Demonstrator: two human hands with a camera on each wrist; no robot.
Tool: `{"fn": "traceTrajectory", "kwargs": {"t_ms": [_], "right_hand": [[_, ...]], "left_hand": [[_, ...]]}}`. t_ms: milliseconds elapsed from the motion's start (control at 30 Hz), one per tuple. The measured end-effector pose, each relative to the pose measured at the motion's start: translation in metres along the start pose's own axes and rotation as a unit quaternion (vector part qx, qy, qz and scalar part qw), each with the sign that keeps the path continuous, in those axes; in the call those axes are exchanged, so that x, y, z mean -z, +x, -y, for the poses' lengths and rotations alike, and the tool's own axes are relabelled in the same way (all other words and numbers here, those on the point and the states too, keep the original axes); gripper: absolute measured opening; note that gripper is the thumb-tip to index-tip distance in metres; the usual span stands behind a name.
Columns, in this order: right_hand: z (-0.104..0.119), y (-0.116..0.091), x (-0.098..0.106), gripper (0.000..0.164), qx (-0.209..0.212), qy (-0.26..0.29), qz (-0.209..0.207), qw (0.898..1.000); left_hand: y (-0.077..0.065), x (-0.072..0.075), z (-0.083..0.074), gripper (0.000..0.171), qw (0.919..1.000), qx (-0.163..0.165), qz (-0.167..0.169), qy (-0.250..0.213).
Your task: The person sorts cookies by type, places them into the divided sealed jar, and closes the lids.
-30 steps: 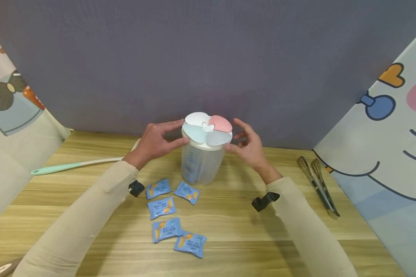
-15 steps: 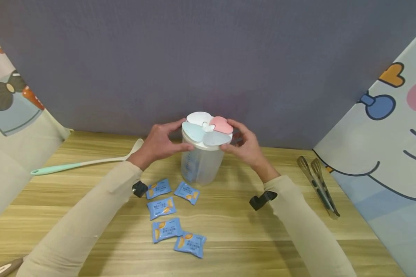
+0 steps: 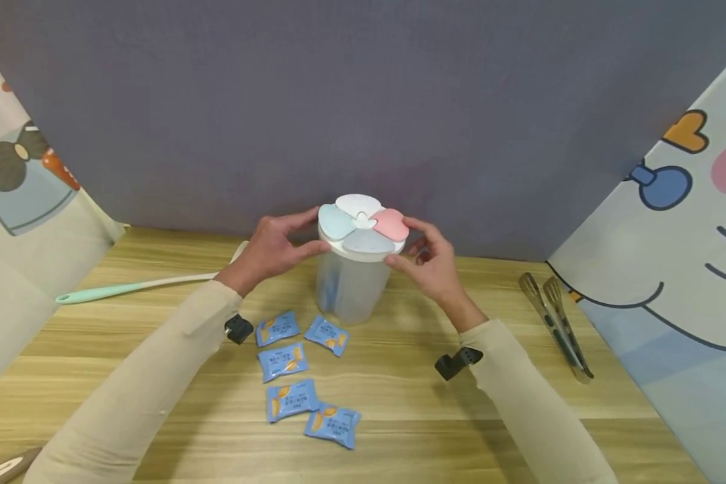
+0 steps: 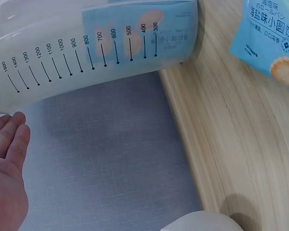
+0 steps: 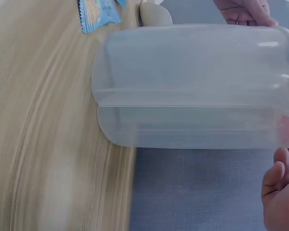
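Observation:
A tall translucent storage jar [image 3: 353, 289] stands upright, its round lid [image 3: 366, 257] bearing white, pink, grey and pale teal petal-shaped flaps. My left hand [image 3: 275, 245] is at the lid's left side, fingers straight, thumb tip right at the rim. Across from it, my right hand [image 3: 432, 262] grips the lid's edge with bent fingers, thumb in front and forefinger by the pink flap [image 3: 390, 224]. In the left wrist view, the jar wall [image 4: 62, 57] carries a printed scale, and a blue cracker packet [image 4: 178, 29] shows through it. The right wrist view shows a partition line [image 5: 183, 105] inside the jar.
Several blue cracker packets [image 3: 283, 361] lie before the jar. A ladle [image 3: 115, 290] with a mint handle rests at the left, partly behind my left wrist. Metal tongs [image 3: 556, 326] lie at the right. A brown handle [image 3: 9, 465] shows bottom left. A grey wall [image 3: 363, 101] rises behind.
The lid's flaps have turned clockwise, and the jar's printed scale has shifted left out of sight. My right hand closed in on the lid; my left touched it, then drew back slightly.

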State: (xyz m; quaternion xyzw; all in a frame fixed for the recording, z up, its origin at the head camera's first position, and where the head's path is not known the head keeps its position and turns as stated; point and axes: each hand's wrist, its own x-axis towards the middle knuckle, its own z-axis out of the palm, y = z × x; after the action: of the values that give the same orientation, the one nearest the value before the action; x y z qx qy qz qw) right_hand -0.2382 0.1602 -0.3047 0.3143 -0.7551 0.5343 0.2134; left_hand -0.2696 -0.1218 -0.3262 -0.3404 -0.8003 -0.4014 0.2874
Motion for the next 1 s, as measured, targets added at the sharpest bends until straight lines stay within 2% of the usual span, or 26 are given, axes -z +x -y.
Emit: {"fn": "traceTrajectory", "kwargs": {"t_ms": [233,533,767,1000], "right_hand": [[0.003,-0.003,-0.005,0.058,0.014,-0.012,-0.021,1.000],[0.009,-0.007,-0.013,0.058,0.023,-0.008,-0.045,0.999],[0.012,-0.008,-0.017,0.057,0.021,-0.035,-0.058,0.997],[0.012,-0.007,-0.018,0.057,0.031,-0.044,-0.053,0.997]], "left_hand": [[-0.002,-0.001,0.004,0.058,0.9994,-0.022,-0.002,-0.026],[-0.002,0.000,0.002,0.053,0.9990,-0.012,0.012,-0.042],[-0.002,-0.001,0.001,0.050,0.9983,-0.018,0.026,-0.049],[-0.003,-0.001,0.002,0.050,0.9986,-0.016,0.023,-0.045]]}}
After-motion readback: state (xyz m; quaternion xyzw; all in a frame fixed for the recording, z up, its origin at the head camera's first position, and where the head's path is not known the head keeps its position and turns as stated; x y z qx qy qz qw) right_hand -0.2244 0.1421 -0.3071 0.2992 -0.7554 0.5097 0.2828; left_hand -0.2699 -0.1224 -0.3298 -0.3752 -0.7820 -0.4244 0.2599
